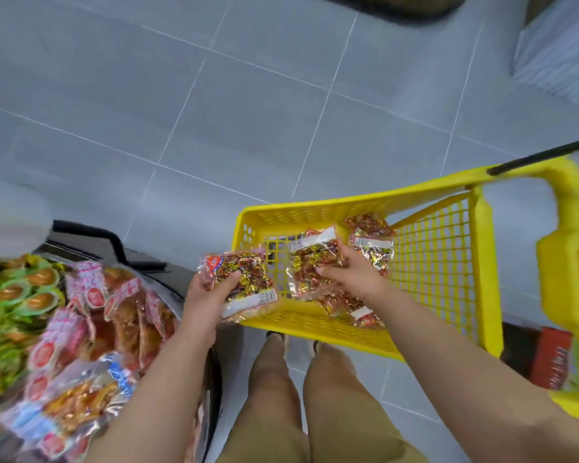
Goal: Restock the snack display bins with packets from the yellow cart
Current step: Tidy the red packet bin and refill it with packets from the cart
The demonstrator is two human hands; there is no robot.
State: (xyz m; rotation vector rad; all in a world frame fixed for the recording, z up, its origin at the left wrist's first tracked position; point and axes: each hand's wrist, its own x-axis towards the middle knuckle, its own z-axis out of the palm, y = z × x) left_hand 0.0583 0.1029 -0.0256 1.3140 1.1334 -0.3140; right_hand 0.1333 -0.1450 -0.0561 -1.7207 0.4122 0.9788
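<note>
1. The left hand (pixel 208 295) holds a clear packet of red-and-gold wrapped snacks (pixel 244 279) over the near-left corner of the yellow plastic lattice cart (pixel 315 324). The right hand (pixel 351 272) curls its fingers round a second packet (pixel 310 262) inside the cart.
2. Either slick packet could slip and drop.
3. Grey tiled floor (pixel 248 111); a crowded snack display bin (pixel 91 312) sits at the left.

The display-bin packets (pixel 81 329) are blurred and cut off by the left and bottom edges. The yellow cart handle (pixel 565 262) is smeared. The cart packet (pixel 310 262) is partly covered by the right hand (pixel 351 272), the lifted packet (pixel 248 275) by the left hand (pixel 204 295).
</note>
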